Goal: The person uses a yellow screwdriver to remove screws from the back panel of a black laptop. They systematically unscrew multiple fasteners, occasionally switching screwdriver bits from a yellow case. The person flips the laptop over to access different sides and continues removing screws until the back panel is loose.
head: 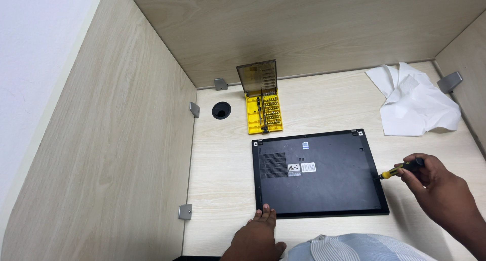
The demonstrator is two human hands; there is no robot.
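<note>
Right hand (430, 182) closed round a small screwdriver (401, 168) with a yellow-and-black handle; tip meets the right edge of the laptop (320, 172), about midway along that edge. Exact contact point too small to make out, possibly a screw at the rim.

Left hand (258, 233) lies flat, fingers loosely together, holding nothing; fingertips press on the laptop's near left corner.

Laptop lies upside down on the pale wooden desk (223, 180), dark base panel up, vent slots and white stickers toward its left half.

Beyond the laptop's far left corner, just apart from it: yellow bit-set case (264, 113), lid (257, 77) standing open. Left of that case, a round cable hole (221, 110) in the desk.

Beyond the laptop's far right corner: crumpled white cloth (414, 101).

Wooden partition walls (116, 139) enclose the desk on the laptop's left, far and right sides.
</note>
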